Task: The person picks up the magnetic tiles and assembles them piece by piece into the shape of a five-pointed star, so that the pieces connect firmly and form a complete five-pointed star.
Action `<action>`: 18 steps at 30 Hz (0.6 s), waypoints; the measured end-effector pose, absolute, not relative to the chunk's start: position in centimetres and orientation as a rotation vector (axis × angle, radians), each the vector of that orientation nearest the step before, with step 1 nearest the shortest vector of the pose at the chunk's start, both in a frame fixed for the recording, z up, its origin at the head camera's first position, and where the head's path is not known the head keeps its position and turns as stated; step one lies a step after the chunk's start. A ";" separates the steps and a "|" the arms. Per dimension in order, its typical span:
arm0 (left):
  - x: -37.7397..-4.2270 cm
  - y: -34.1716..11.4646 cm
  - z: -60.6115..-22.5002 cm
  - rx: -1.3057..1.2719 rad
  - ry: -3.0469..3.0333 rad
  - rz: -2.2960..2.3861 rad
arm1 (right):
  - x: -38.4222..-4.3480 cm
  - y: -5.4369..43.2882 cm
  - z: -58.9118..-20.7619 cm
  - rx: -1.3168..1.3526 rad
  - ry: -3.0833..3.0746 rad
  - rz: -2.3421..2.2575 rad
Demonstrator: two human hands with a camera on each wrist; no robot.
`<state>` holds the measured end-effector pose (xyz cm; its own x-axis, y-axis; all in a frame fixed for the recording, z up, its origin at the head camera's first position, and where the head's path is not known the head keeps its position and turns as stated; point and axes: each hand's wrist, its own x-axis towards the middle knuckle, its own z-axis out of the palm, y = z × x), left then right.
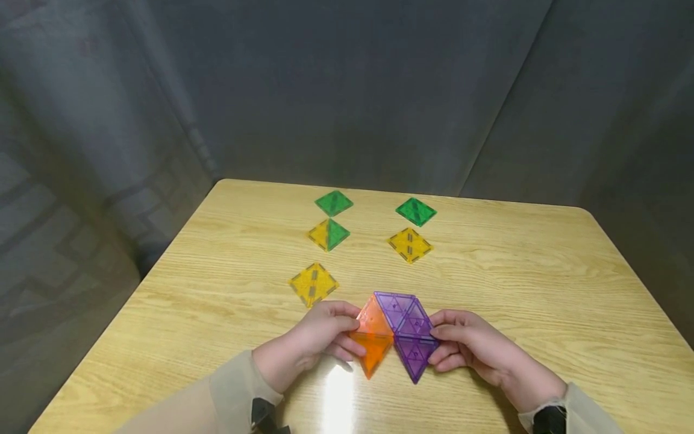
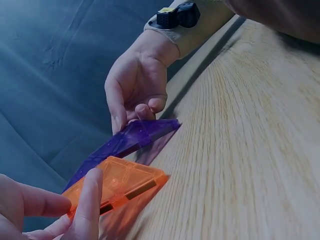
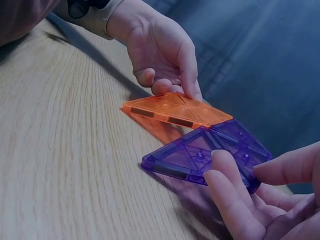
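Observation:
Two orange triangular magnetic tiles [image 1: 374, 346] and three purple triangular magnetic tiles [image 1: 414, 337] join into one sheet with a notch at its near side. My left hand [image 1: 325, 331] pinches the orange tiles at their left edge, thumb on top. On the opposite side my right hand [image 1: 472, 343] grips the purple tiles by their right edge. Both wrist views show the sheet tilted close over the table, its near orange tip [image 2: 166, 177] and near purple tip [image 3: 146, 162] low by the wood. Orange and purple meet along a slanted seam.
Beyond the hands lie diamond-shaped pairs of tiles: a yellow pair [image 1: 314, 284] nearest, a yellow-and-green pair [image 1: 337, 234], another yellow pair [image 1: 410, 245], and two green pairs [image 1: 334, 203] [image 1: 415, 211] near the far edge. Grey curtains [image 1: 347, 90] hang behind the wooden table [image 1: 542, 289].

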<state>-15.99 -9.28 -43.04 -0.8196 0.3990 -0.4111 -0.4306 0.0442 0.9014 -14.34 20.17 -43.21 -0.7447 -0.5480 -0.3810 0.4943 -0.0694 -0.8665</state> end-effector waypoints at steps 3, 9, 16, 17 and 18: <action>-16.0 -9.2 -43.0 -0.022 1.746 1.841 | -14.2 20.2 -43.1 -0.066 1.487 -1.907; -16.0 -9.1 -42.9 -0.031 1.748 1.851 | -14.0 20.3 -42.9 -0.077 1.480 -1.931; -16.1 -9.1 -43.1 -0.037 1.737 1.849 | -13.8 20.3 -43.1 -0.087 1.414 -1.958; -16.1 -9.1 -43.1 -0.039 1.734 1.849 | -13.8 20.3 -43.1 -0.085 1.402 -1.961; -16.1 -9.1 -43.1 -0.041 1.729 1.851 | -13.7 20.3 -43.1 -0.085 1.392 -1.965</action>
<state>-16.11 -9.05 -43.11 -0.8202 0.3973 -0.4117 -0.4378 0.0274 0.8987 -13.72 20.33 -43.11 -0.7417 -0.5804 -0.3361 0.5096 -0.1619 -0.8451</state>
